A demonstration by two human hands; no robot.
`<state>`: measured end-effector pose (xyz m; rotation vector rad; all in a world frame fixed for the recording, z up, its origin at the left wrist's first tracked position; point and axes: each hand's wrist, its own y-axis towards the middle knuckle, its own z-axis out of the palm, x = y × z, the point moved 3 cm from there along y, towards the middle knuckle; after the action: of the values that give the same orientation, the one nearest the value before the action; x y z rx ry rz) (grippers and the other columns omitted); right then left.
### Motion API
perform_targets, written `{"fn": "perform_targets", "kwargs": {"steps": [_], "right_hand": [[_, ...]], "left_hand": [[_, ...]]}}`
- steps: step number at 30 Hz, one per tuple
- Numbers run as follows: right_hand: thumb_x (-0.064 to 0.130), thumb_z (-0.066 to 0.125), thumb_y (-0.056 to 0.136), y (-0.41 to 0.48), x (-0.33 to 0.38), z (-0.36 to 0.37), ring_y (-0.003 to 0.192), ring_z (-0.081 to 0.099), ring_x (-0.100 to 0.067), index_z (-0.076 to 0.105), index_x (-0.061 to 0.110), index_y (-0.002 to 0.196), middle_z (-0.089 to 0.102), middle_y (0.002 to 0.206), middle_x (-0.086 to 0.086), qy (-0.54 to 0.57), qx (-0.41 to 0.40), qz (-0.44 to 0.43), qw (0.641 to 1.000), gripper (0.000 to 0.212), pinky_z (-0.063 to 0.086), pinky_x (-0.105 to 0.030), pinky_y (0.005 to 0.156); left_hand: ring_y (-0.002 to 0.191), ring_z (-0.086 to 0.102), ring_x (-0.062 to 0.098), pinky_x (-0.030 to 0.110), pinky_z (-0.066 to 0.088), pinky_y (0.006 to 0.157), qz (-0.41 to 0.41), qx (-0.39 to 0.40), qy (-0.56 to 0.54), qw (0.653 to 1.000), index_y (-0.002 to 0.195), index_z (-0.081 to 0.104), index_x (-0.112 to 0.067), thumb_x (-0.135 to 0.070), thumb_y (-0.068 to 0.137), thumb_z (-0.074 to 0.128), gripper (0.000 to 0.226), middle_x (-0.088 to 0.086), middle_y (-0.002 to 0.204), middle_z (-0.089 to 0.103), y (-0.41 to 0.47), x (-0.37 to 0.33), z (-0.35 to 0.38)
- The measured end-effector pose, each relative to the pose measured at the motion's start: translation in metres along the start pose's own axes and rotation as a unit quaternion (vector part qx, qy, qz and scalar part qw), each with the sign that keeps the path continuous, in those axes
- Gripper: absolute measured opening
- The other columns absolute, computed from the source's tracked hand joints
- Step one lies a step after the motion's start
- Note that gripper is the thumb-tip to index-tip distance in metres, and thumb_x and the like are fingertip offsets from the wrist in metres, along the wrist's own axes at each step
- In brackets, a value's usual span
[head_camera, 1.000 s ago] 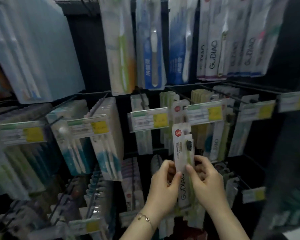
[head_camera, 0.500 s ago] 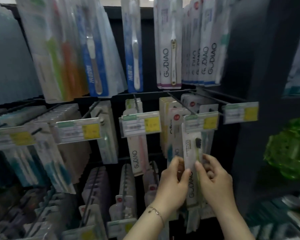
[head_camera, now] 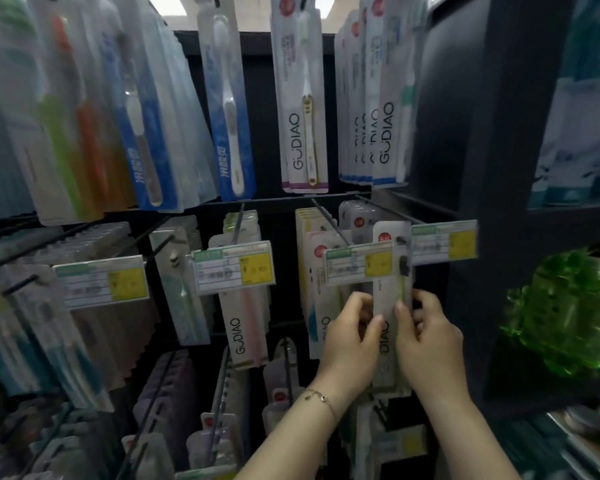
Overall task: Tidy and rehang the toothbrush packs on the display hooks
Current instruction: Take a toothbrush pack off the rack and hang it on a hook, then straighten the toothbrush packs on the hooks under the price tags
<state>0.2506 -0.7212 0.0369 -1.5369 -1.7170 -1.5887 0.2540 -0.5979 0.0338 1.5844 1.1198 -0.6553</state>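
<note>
Left hand (head_camera: 352,341) and right hand (head_camera: 430,344) each pinch an edge of one upright toothbrush pack (head_camera: 391,296), its top tucked behind the price tag (head_camera: 359,266) just above the grip.

Retail shop: a black metal display panel (head_camera: 264,81) carries black wire hooks (head_camera: 327,221) hung with white carded toothbrush packs (head_camera: 300,109); white-and-yellow price labels (head_camera: 234,270) sit at the hook ends.

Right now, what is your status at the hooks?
Left hand and right hand pinch pack. Pack upright, price tag overlapping its top. Hung or not: cannot tell.
</note>
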Motion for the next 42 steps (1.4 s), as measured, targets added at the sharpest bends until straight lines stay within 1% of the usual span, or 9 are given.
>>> {"fn": "perform_targets", "kwargs": {"steps": [7,11,16,18,21,27,33,38,42], "right_hand": [[0.033,0.038,0.102,0.006,-0.012,0.002,0.077,0.061,-0.019,0.05,0.018,0.124,0.065,0.094,-0.006,-0.064,0.01,0.034,0.997,0.029,0.044,-0.03,0.056],[0.033,0.034,0.103,0.008,-0.012,0.003,0.076,0.059,-0.02,0.049,0.017,0.121,0.062,0.091,-0.005,-0.093,0.022,0.034,0.995,0.028,0.044,-0.033,0.058],[0.032,0.035,0.103,0.008,-0.011,0.001,0.074,0.056,-0.017,0.05,0.017,0.116,0.061,0.089,-0.003,-0.096,0.02,0.028,0.995,0.024,0.042,-0.033,0.061],[0.032,0.036,0.103,0.007,-0.01,-0.001,0.073,0.055,-0.014,0.051,0.018,0.112,0.06,0.087,-0.001,-0.093,0.018,0.022,0.995,0.022,0.043,-0.033,0.061],[0.033,0.038,0.103,0.008,-0.011,-0.004,0.076,0.058,-0.015,0.052,0.022,0.11,0.061,0.087,0.0,-0.079,0.019,0.022,0.996,0.019,0.049,-0.035,0.065],[0.034,0.041,0.102,0.012,-0.015,-0.006,0.075,0.061,-0.013,0.055,0.023,0.109,0.063,0.084,0.001,-0.079,0.013,0.012,0.997,0.019,0.053,-0.036,0.066],[0.032,0.041,0.102,0.012,-0.015,-0.006,0.074,0.061,-0.014,0.057,0.023,0.109,0.064,0.084,0.001,-0.085,0.006,0.004,0.996,0.02,0.054,-0.037,0.066],[0.033,0.04,0.102,0.013,-0.015,-0.005,0.075,0.062,-0.015,0.056,0.021,0.108,0.064,0.085,0.001,-0.094,0.004,0.004,0.996,0.02,0.055,-0.039,0.068],[0.032,0.04,0.103,0.014,-0.015,-0.004,0.076,0.062,-0.015,0.056,0.022,0.108,0.064,0.086,0.001,-0.093,0.006,0.005,0.996,0.02,0.053,-0.035,0.066]], "left_hand": [[0.089,0.065,0.002,0.025,0.057,0.081,0.014,-0.021,0.015,1.0,0.11,0.062,-0.024,-0.022,0.102,0.055,0.011,-0.01,0.099,0.069,0.006,0.005,0.009],[0.091,0.058,-0.012,0.014,0.05,0.085,-0.004,-0.076,0.031,0.997,0.129,0.057,-0.023,-0.025,0.107,0.044,0.026,-0.018,0.104,0.062,0.013,0.007,0.006],[0.112,0.058,0.013,0.019,0.043,0.091,-0.06,-0.032,0.086,0.994,0.14,0.051,-0.014,-0.012,0.104,0.043,0.037,-0.001,0.125,0.059,0.033,0.004,0.01],[0.119,0.058,0.02,0.023,0.043,0.095,-0.079,-0.018,0.079,0.994,0.135,0.055,-0.017,-0.011,0.102,0.048,0.035,0.004,0.131,0.061,0.042,0.006,0.013],[0.113,0.058,0.014,0.026,0.045,0.096,-0.094,-0.012,0.047,0.994,0.128,0.059,-0.02,-0.015,0.099,0.056,0.03,0.001,0.125,0.064,0.05,0.007,0.017],[0.108,0.062,0.01,0.03,0.05,0.098,-0.078,-0.067,0.006,0.995,0.118,0.067,-0.022,-0.013,0.096,0.059,0.025,-0.006,0.115,0.069,0.056,0.011,0.022],[0.092,0.064,0.006,0.017,0.048,0.081,-0.041,-0.114,0.034,0.992,0.106,0.074,-0.014,-0.012,0.099,0.056,0.019,-0.003,0.102,0.073,0.052,0.004,0.021],[0.087,0.068,0.013,0.024,0.054,0.078,-0.027,-0.142,0.057,0.988,0.098,0.074,-0.007,-0.014,0.099,0.056,0.02,0.004,0.094,0.074,0.047,-0.001,0.019],[0.076,0.066,0.009,0.024,0.055,0.07,0.004,-0.158,0.067,0.985,0.093,0.071,-0.005,-0.01,0.099,0.057,0.016,0.001,0.086,0.071,0.038,-0.005,0.017]]}}
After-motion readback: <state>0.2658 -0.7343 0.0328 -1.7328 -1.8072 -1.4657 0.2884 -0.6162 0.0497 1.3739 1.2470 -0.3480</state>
